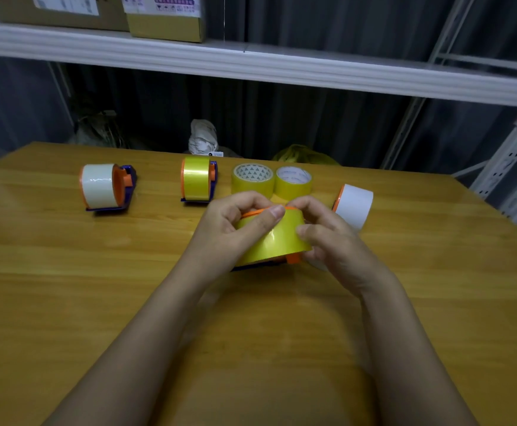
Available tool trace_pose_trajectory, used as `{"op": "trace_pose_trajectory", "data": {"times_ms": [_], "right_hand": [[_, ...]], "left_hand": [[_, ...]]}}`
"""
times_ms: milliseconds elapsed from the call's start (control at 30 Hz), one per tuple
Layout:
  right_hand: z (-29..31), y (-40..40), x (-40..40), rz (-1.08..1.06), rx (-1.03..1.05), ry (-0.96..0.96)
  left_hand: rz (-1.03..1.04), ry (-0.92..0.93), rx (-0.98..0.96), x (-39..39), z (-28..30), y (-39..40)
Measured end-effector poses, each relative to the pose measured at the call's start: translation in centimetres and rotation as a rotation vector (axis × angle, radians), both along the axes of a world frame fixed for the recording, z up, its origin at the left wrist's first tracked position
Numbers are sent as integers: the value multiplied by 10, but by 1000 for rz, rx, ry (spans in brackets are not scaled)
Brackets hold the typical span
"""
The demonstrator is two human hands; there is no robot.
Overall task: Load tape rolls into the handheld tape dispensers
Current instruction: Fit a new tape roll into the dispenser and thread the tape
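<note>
Glossy yellow tape roll [274,238], orange-rimmed, between hands [282,232].

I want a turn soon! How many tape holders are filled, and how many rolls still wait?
Two dispensers look loaded: the white-tape dispenser and the yellow-tape dispenser. Both hands, left hand and right hand, grip a third yellow roll on its dispenser. Two loose yellow rolls wait; the white roll looks partly mounted.

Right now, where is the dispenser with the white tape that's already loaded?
In the head view, the white-tape dispenser stands on the wooden table at far left, apart from the hands, with the loaded yellow-tape dispenser as its nearest neighbour to the right.
</note>
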State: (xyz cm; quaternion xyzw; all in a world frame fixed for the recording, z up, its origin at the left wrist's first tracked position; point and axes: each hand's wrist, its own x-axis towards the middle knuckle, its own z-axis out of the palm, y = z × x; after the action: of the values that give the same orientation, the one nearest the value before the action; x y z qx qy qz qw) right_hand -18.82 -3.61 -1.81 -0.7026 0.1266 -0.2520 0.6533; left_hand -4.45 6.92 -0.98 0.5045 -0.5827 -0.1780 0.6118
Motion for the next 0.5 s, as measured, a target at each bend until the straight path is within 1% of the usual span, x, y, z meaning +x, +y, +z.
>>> {"op": "trace_pose_trajectory", "data": {"times_ms": [133,300,500], "right_hand": [[1,-1,-5,47,9,40],[2,3,2,104,95,31],[7,3,6,89,132,95]], "left_hand": [[59,-21,0,3,-2,-2],[87,42,46,5,1,-3],[79,142,120,12,1,-2]]}}
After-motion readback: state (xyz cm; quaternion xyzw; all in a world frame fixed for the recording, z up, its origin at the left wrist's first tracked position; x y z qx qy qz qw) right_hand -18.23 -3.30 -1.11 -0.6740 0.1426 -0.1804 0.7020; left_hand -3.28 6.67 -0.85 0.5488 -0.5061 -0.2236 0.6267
